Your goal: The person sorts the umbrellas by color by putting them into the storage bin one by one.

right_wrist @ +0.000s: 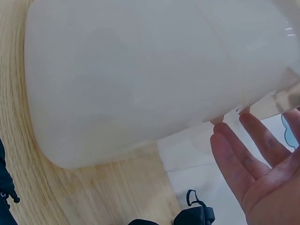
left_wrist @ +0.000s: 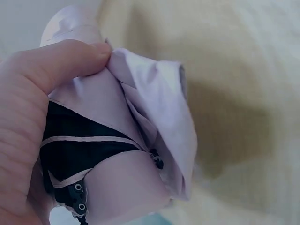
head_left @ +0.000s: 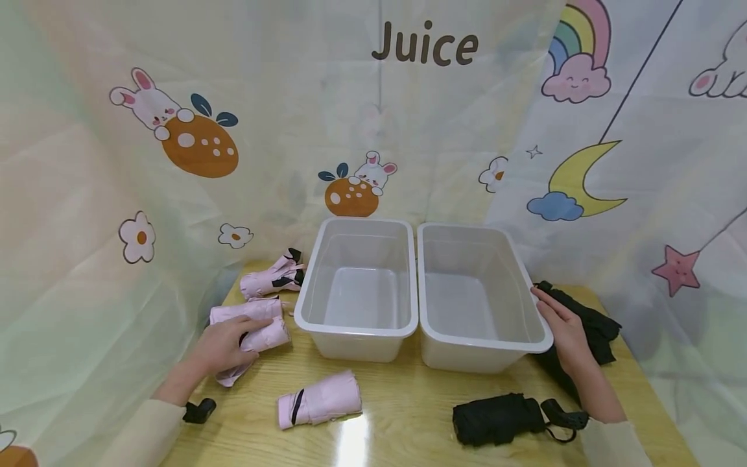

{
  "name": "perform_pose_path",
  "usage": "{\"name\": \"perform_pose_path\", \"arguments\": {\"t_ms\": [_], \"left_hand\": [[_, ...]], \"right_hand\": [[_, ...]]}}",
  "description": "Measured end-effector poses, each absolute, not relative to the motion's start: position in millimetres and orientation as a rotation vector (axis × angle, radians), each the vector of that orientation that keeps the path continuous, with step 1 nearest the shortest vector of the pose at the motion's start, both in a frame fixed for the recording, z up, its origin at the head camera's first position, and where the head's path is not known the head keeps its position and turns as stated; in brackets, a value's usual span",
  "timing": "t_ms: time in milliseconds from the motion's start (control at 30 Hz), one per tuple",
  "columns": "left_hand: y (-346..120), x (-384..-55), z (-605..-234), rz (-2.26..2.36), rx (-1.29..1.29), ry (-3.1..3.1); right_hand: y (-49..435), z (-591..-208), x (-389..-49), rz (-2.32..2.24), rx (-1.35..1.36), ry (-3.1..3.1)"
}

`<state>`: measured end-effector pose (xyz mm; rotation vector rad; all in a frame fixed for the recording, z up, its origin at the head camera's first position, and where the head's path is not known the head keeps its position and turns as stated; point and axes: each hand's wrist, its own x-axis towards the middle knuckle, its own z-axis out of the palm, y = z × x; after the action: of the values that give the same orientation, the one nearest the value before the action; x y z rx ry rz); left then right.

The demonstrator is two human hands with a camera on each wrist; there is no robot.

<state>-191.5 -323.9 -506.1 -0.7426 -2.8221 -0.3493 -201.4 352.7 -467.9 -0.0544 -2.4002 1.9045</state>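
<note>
At the table's left side, my left hand (head_left: 218, 347) grips a pink folding umbrella (head_left: 268, 335). The left wrist view shows the thumb across its loosely wrapped pink fabric, with a black strap and snap buttons (left_wrist: 78, 198) below. Another pink umbrella (head_left: 248, 312) lies right behind the held one. On the right, my right hand (head_left: 565, 331) touches the outer side of the right white bin (head_left: 478, 355). Its fingers are fairly straight, fingertips at the bin's wall (right_wrist: 131, 89) in the right wrist view. A black umbrella (head_left: 595, 334) with loose fabric lies partly hidden behind that hand.
The left white bin (head_left: 356, 347) stands beside the right one; nothing lies inside either. One pink umbrella (head_left: 327, 399) lies in front, another (head_left: 268, 281) at the back left. A rolled black umbrella (head_left: 496, 420) lies at the front right. A printed cloth (head_left: 280, 117) hangs behind the table.
</note>
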Motion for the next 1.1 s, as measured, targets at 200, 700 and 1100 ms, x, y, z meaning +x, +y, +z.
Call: {"name": "perform_pose_path", "arguments": {"t_ms": [200, 700, 1100], "left_hand": [[-323.9, -196.4, -468.9, -0.337, -0.673, -2.886], [-302.5, -234.3, -365.8, -0.527, -0.734, -2.869], [-246.8, -281.9, -325.6, -0.479, -0.875, -2.852]], "right_hand": [[353.0, -469.7, -200.4, 1.89, -0.012, -2.402], [354.3, -472.5, -199.8, 1.908, 0.022, -2.359], [352.7, -474.2, -201.1, 1.906, -0.005, -2.356]]}}
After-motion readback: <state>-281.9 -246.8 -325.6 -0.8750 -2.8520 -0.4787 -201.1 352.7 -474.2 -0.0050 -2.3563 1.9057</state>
